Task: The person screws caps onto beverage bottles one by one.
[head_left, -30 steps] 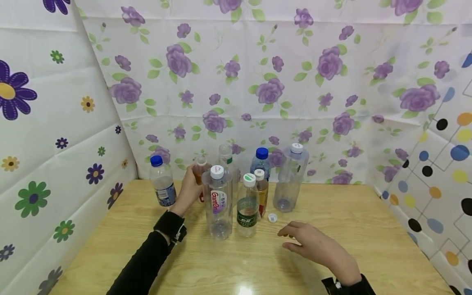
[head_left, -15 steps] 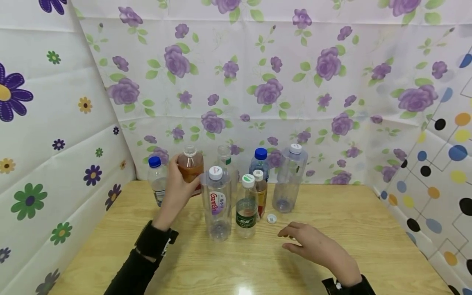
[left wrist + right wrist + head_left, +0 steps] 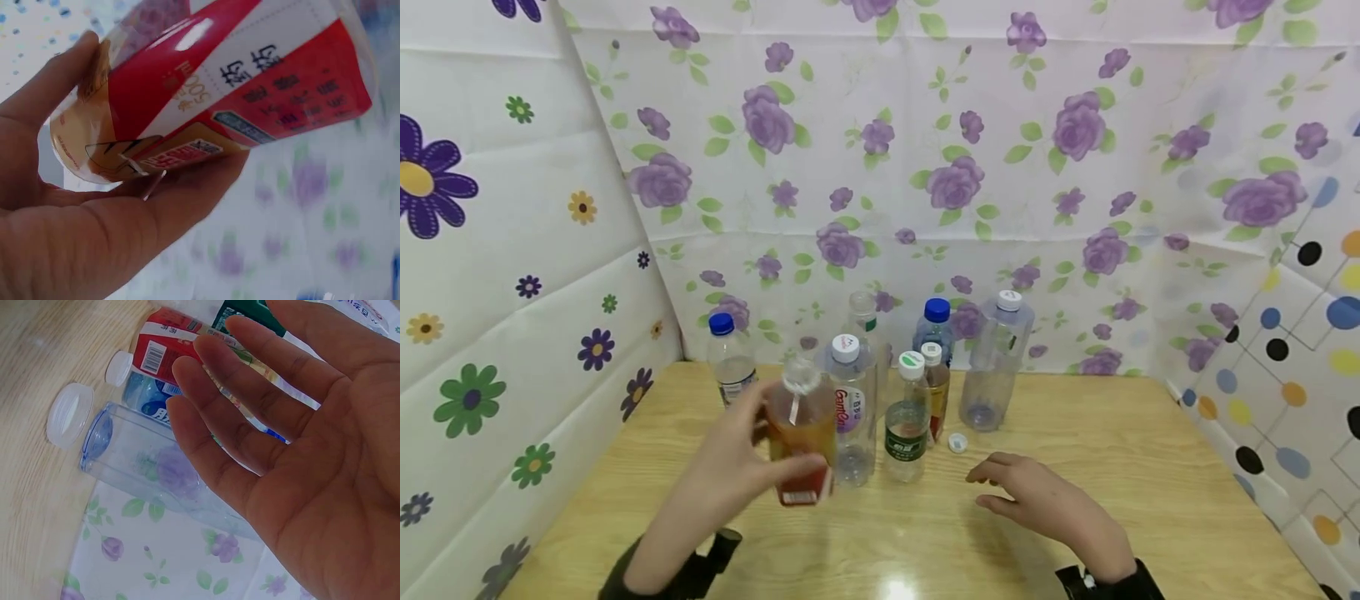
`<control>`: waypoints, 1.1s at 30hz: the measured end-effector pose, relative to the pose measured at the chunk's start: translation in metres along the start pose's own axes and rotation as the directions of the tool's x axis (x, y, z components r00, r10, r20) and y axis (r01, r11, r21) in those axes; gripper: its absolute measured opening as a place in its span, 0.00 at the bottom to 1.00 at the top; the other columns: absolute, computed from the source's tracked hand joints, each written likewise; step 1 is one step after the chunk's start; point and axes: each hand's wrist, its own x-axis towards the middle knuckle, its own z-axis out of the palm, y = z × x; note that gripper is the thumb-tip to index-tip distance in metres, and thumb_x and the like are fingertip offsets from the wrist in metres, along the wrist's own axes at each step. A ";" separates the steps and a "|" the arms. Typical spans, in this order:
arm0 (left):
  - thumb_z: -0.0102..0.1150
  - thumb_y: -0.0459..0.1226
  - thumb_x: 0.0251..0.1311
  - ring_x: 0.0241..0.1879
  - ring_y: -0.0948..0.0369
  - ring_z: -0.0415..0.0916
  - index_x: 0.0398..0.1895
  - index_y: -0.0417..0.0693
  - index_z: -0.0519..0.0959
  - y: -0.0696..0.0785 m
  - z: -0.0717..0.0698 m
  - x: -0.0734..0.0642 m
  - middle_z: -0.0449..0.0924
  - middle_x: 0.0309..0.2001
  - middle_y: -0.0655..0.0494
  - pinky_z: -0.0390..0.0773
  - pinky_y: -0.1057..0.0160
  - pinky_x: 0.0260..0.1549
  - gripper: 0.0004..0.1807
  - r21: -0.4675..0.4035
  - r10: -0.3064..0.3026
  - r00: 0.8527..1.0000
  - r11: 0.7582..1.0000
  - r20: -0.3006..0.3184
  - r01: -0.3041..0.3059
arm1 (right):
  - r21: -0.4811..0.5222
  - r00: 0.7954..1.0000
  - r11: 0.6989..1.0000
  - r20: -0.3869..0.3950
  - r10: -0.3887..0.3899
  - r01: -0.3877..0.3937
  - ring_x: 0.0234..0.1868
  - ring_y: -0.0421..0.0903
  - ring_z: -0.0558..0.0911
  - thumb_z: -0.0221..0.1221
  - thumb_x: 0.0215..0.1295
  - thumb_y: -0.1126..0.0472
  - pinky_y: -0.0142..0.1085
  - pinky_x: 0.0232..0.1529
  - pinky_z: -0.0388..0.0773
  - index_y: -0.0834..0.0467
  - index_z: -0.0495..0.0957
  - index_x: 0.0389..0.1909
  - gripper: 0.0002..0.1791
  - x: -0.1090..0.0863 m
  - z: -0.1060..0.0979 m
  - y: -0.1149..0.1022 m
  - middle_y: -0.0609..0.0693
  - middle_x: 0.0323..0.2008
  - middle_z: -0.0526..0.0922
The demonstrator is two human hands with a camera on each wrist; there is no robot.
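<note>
My left hand point(image 3: 722, 467) grips a drink bottle point(image 3: 802, 429) with amber liquid and a red and gold label point(image 3: 206, 94), fingers on one side and thumb on the other. The bottle is raised in front of a tall clear bottle point(image 3: 853, 454) and partly covers it; its neck is blurred in the head view. My right hand point(image 3: 1045, 500) hovers low over the table, palm down, fingers relaxed and holding nothing. Just beyond its fingertips lies a white cap point(image 3: 957, 442). The right wrist view shows a second white cap point(image 3: 70, 415) near that hand.
Several bottles stand in a group: a green-labelled one point(image 3: 906, 446), a small red-and-yellow-labelled one point(image 3: 937, 396), a blue-capped blue one point(image 3: 936, 333), a large clear one point(image 3: 992, 367), an uncapped one point(image 3: 865, 321) behind. Another blue-capped bottle point(image 3: 730, 362) stands left. Flowered cloth point(image 3: 895, 167) hangs behind.
My left hand has lifted the amber drink bottle from behind the tall clear bottle and brought it forward, nearer to me. The right hand stays where it was.
</note>
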 end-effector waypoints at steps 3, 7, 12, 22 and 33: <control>0.82 0.43 0.46 0.60 0.51 0.75 0.70 0.47 0.67 -0.003 0.027 -0.002 0.75 0.61 0.50 0.81 0.51 0.60 0.47 -0.072 0.041 0.991 0.997 0.127 -0.032 | -0.003 1.000 1.000 0.002 0.001 -0.001 0.45 0.43 0.83 0.63 0.72 0.56 0.35 0.40 0.84 0.54 0.82 0.54 0.14 0.000 0.000 -0.001 0.50 0.50 0.83; 0.81 0.43 0.49 0.61 0.52 0.75 0.69 0.50 0.68 -0.014 0.066 0.006 0.73 0.61 0.52 0.80 0.56 0.61 0.44 -0.157 0.129 0.956 0.984 0.264 -0.089 | -0.001 1.000 1.000 -0.006 0.005 -0.005 0.45 0.43 0.83 0.63 0.72 0.56 0.34 0.40 0.84 0.55 0.82 0.54 0.14 -0.003 -0.001 -0.001 0.50 0.50 0.83; 0.76 0.47 0.55 0.65 0.57 0.72 0.72 0.61 0.66 -0.037 0.109 0.019 0.71 0.64 0.59 0.75 0.63 0.65 0.42 -0.241 0.139 0.921 0.969 0.365 -0.051 | -0.014 1.000 1.000 -0.022 0.010 -0.010 0.44 0.44 0.84 0.64 0.71 0.58 0.34 0.39 0.84 0.55 0.83 0.53 0.13 -0.004 -0.003 -0.001 0.51 0.48 0.83; 0.73 0.50 0.57 0.68 0.55 0.70 0.76 0.59 0.60 -0.071 0.149 0.025 0.71 0.68 0.58 0.72 0.62 0.68 0.46 -0.248 0.119 0.917 0.968 0.382 -0.022 | -0.025 1.000 1.000 -0.017 0.003 -0.004 0.44 0.46 0.84 0.63 0.72 0.59 0.34 0.39 0.84 0.56 0.83 0.51 0.11 0.001 0.003 -0.004 0.52 0.47 0.84; 0.78 0.43 0.54 0.64 0.55 0.74 0.74 0.55 0.64 -0.080 0.153 0.032 0.76 0.64 0.57 0.76 0.62 0.64 0.45 -0.235 0.131 0.936 0.971 0.328 -0.053 | -0.199 0.989 0.978 -0.146 0.032 -0.061 0.41 0.52 0.84 0.68 0.66 0.64 0.40 0.38 0.85 0.63 0.82 0.48 0.12 0.036 0.000 0.005 0.56 0.43 0.84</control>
